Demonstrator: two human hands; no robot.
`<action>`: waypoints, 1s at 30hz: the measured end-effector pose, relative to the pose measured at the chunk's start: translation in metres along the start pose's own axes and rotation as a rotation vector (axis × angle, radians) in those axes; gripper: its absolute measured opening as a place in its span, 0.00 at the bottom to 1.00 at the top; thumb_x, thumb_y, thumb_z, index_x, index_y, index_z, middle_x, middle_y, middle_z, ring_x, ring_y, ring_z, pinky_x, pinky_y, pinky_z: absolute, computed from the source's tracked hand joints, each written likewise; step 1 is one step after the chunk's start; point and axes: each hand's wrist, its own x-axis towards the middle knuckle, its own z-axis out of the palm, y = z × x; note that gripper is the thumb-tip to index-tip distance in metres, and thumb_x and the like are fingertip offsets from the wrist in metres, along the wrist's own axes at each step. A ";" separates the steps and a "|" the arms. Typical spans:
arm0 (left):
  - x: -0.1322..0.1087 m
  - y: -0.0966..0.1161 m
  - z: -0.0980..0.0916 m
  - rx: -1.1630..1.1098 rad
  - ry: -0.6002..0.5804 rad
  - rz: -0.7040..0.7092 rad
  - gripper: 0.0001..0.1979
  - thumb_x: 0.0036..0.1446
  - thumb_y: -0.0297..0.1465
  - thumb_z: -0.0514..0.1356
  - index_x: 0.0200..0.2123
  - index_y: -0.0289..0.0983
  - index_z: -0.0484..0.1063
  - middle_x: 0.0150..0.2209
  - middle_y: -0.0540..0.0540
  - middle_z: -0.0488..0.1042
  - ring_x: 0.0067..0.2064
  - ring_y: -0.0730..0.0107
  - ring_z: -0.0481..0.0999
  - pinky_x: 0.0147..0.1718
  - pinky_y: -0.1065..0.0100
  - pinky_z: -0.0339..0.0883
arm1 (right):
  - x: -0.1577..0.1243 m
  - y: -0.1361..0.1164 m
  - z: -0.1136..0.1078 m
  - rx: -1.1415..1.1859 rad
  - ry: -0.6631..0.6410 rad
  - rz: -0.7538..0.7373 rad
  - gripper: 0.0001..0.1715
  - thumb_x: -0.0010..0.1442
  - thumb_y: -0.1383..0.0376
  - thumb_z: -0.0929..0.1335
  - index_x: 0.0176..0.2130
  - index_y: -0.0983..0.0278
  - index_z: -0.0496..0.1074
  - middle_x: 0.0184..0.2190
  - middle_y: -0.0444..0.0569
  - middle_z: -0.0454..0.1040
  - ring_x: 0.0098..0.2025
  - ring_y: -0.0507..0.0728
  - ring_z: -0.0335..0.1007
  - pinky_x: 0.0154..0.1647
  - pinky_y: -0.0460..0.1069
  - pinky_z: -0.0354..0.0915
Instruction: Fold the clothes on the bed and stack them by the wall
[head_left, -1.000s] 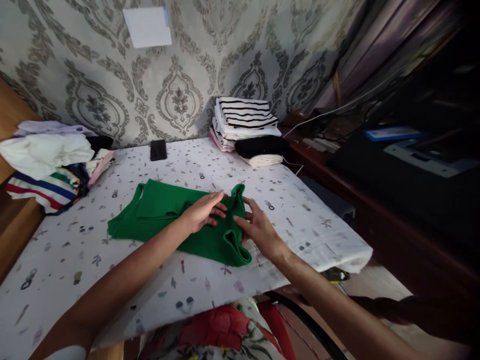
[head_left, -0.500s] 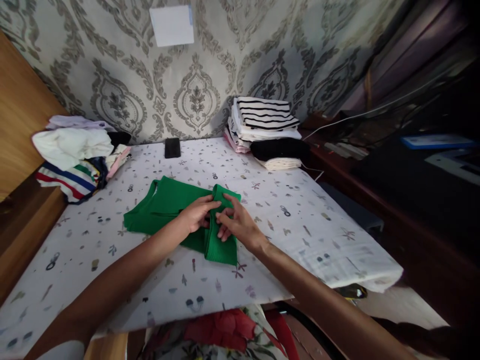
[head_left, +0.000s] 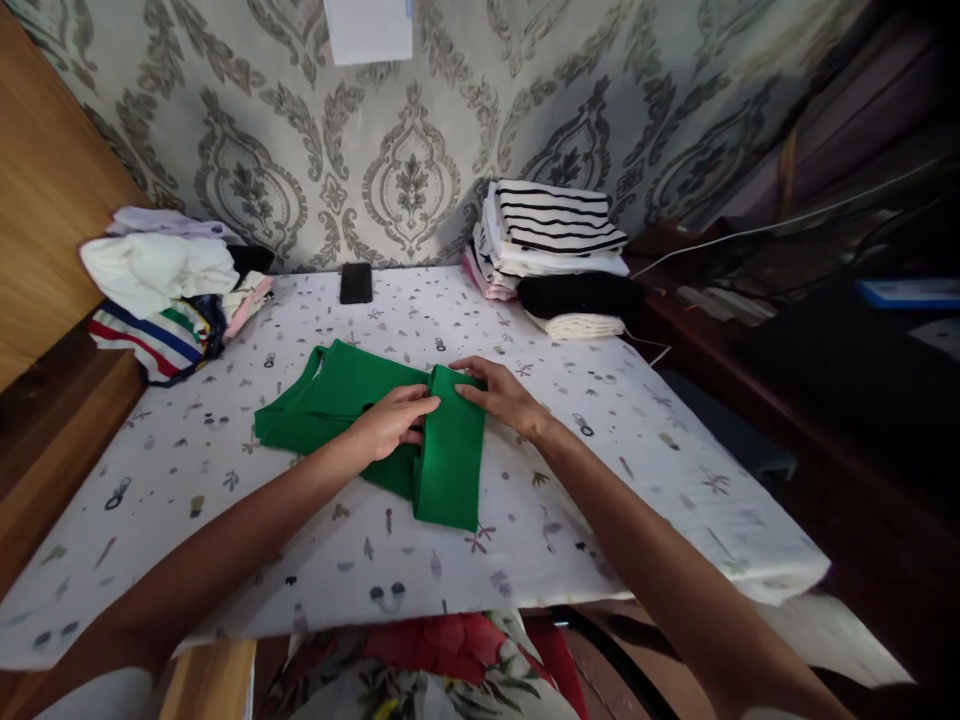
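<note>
A green garment (head_left: 450, 470) lies on the patterned white cloth, its right end turned over into a flat band. My left hand (head_left: 391, 420) grips the inner edge of that band, thumb on top and the other fingers partly hidden beneath the fabric. At the band's far right corner, my right hand (head_left: 499, 392) pinches the cloth, thumb on the upper face and fingers behind the edge. To the left, the rest of the garment spreads flat with its neckline edge facing left.
A heap of loose clothes (head_left: 161, 280) sits at the back left. Folded clothes (head_left: 559, 220) are stacked at the back right, a black folded garment (head_left: 577, 296) in front. A dark phone (head_left: 356, 283) lies near the wall. A white cable (head_left: 750, 238) runs along the right.
My right hand has moved from the middle of the folded band to its far right corner. The band now looks smoother. My left hand keeps its place on the inner edge. The view has shifted slightly.
</note>
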 end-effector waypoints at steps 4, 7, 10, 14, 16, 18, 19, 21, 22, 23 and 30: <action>-0.039 0.004 -0.015 0.525 0.043 0.185 0.14 0.61 0.43 0.60 0.35 0.38 0.68 0.28 0.51 0.71 0.29 0.70 0.74 0.27 0.70 0.65 | -0.002 0.001 0.001 0.172 -0.023 -0.043 0.22 0.59 0.57 0.71 0.51 0.61 0.73 0.37 0.46 0.75 0.36 0.55 0.71 0.37 0.50 0.68; -0.067 0.003 -0.015 0.878 -0.032 0.139 0.25 0.64 0.50 0.53 0.22 0.40 0.60 0.16 0.53 0.64 0.21 0.71 0.68 0.24 0.69 0.59 | -0.003 0.002 0.002 0.242 -0.049 -0.087 0.20 0.60 0.56 0.71 0.51 0.61 0.74 0.38 0.47 0.76 0.37 0.54 0.71 0.39 0.50 0.68; -0.078 -0.005 -0.006 0.885 -0.103 0.037 0.27 0.62 0.53 0.54 0.20 0.40 0.58 0.16 0.51 0.67 0.20 0.71 0.69 0.22 0.69 0.58 | -0.003 0.005 0.002 0.292 -0.053 -0.096 0.20 0.61 0.55 0.71 0.51 0.60 0.74 0.37 0.46 0.76 0.36 0.53 0.71 0.39 0.50 0.68; -0.073 -0.019 0.008 0.692 -0.149 -0.058 0.19 0.56 0.47 0.59 0.25 0.39 0.62 0.21 0.52 0.71 0.20 0.69 0.72 0.19 0.71 0.57 | -0.005 0.006 0.002 0.371 -0.030 -0.086 0.21 0.60 0.54 0.73 0.50 0.60 0.75 0.37 0.46 0.78 0.36 0.54 0.72 0.40 0.49 0.68; -0.073 -0.019 0.012 0.639 -0.132 -0.011 0.14 0.55 0.41 0.59 0.27 0.40 0.60 0.22 0.53 0.69 0.21 0.70 0.72 0.20 0.72 0.57 | -0.008 0.005 0.001 0.422 -0.023 -0.084 0.22 0.59 0.54 0.74 0.50 0.60 0.75 0.40 0.46 0.79 0.38 0.54 0.74 0.42 0.50 0.69; -0.077 -0.014 0.015 0.650 -0.098 0.141 0.10 0.54 0.36 0.58 0.28 0.40 0.59 0.23 0.54 0.66 0.24 0.73 0.69 0.22 0.73 0.56 | -0.008 0.003 -0.001 0.462 -0.016 -0.098 0.22 0.58 0.54 0.74 0.50 0.59 0.76 0.42 0.47 0.80 0.41 0.55 0.75 0.45 0.51 0.69; -0.080 -0.011 0.015 0.679 -0.081 0.228 0.08 0.54 0.35 0.58 0.28 0.40 0.59 0.24 0.54 0.65 0.25 0.74 0.67 0.23 0.73 0.56 | -0.007 0.003 -0.001 0.478 -0.008 -0.115 0.22 0.58 0.54 0.74 0.50 0.59 0.76 0.43 0.47 0.80 0.42 0.55 0.75 0.47 0.51 0.69; -0.084 -0.006 0.010 0.744 -0.050 0.344 0.06 0.54 0.33 0.57 0.30 0.40 0.61 0.26 0.54 0.63 0.26 0.75 0.63 0.24 0.73 0.54 | -0.001 0.003 -0.002 0.488 -0.006 -0.154 0.24 0.59 0.54 0.73 0.52 0.58 0.75 0.45 0.47 0.80 0.45 0.56 0.75 0.49 0.51 0.69; -0.083 -0.005 0.006 0.755 -0.031 0.359 0.05 0.54 0.32 0.57 0.31 0.40 0.61 0.26 0.55 0.63 0.26 0.76 0.62 0.24 0.73 0.53 | 0.003 0.004 -0.001 0.466 -0.016 -0.169 0.24 0.59 0.54 0.73 0.53 0.58 0.75 0.46 0.48 0.79 0.45 0.56 0.75 0.49 0.51 0.69; -0.081 -0.006 0.001 0.739 -0.010 0.348 0.06 0.53 0.32 0.57 0.31 0.40 0.61 0.26 0.55 0.62 0.26 0.76 0.61 0.24 0.73 0.53 | 0.009 0.006 0.000 0.411 -0.036 -0.175 0.23 0.60 0.55 0.72 0.53 0.58 0.75 0.45 0.48 0.80 0.45 0.57 0.75 0.48 0.51 0.69; -0.056 -0.021 -0.025 0.430 0.072 0.086 0.18 0.50 0.39 0.63 0.41 0.41 0.61 0.31 0.53 0.65 0.26 0.74 0.64 0.20 0.74 0.57 | 0.034 0.014 0.011 -0.170 -0.005 -0.170 0.21 0.60 0.64 0.69 0.53 0.63 0.75 0.38 0.48 0.78 0.39 0.56 0.72 0.43 0.51 0.67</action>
